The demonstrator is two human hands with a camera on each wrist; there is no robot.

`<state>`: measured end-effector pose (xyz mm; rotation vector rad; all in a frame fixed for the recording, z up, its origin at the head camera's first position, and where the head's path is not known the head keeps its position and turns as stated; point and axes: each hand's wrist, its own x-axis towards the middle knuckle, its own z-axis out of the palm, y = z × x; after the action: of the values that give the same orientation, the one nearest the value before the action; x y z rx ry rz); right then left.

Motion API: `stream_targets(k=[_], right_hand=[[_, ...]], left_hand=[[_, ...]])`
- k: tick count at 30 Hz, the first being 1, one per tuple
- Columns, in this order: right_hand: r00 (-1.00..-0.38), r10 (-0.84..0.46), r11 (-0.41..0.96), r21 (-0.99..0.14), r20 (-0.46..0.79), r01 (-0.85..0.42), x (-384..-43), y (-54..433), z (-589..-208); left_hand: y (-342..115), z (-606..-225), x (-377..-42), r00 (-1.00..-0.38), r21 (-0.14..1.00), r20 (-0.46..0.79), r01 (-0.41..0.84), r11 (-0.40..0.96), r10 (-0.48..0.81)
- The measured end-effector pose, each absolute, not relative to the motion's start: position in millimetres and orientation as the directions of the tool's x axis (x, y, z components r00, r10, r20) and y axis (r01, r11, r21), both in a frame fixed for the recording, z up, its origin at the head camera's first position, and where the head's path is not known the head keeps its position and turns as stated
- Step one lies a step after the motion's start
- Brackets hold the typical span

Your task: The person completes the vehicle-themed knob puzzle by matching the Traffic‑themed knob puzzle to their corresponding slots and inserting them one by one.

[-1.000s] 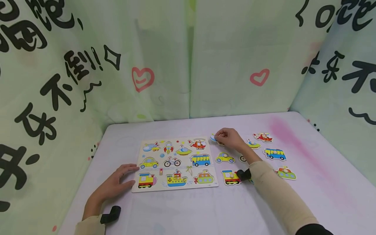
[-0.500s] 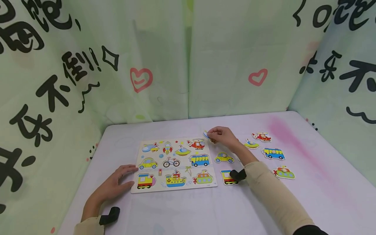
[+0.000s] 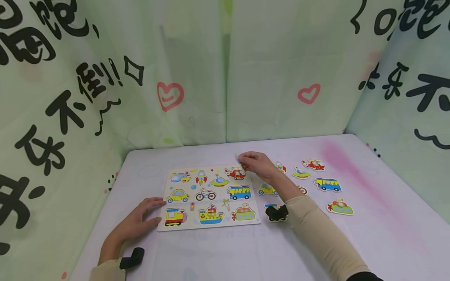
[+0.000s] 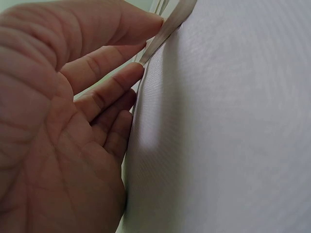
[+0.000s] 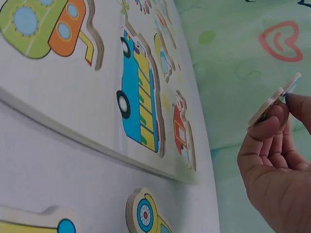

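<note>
My right hand (image 3: 259, 164) pinches a thin wooden puzzle piece (image 5: 266, 110) between thumb and fingers. It is seen nearly edge-on; blue shows on it, and it looks like the airplane piece. The hand hangs in the air over the back right corner of a white puzzle board (image 3: 211, 203), near its printed helicopter (image 3: 234, 173). The board bears several vehicle pictures in recesses. My left hand (image 3: 135, 218) rests at the board's left edge. In the left wrist view its thumb and fingertips (image 4: 138, 73) touch that edge, with the fingers only loosely bent.
Right of the board lie loose pieces: a rocket (image 3: 280, 167), a flying saucer (image 3: 301, 173), a helicopter (image 3: 313, 164), a bus (image 3: 327, 184), a submarine (image 3: 340, 207) and a car (image 3: 267, 189). The right arm partly covers others. A printed curtain (image 3: 197, 117) stands behind the table.
My right hand has moved left with the airplane piece, from beside the board to above its back right corner. The rocket piece has come into view behind it. My left hand has stayed put.
</note>
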<state>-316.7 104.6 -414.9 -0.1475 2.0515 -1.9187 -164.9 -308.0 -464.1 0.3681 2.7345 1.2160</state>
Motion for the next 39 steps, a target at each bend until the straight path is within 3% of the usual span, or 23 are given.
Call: stream_targets(k=[9,39], right_hand=[[-0.926,-0.332,0.013,-0.982,-0.182,0.188,-314,86,-415],[-0.906,-0.391,0.012,-0.985,-0.164,0.173,-313,19,-412]], left_hand=[[-309,-465,-166,-0.962,0.747,-0.017,0.168,0.644,0.272],[-309,-466,-165,-0.96,0.738,-0.003,0.187,0.649,0.28]])
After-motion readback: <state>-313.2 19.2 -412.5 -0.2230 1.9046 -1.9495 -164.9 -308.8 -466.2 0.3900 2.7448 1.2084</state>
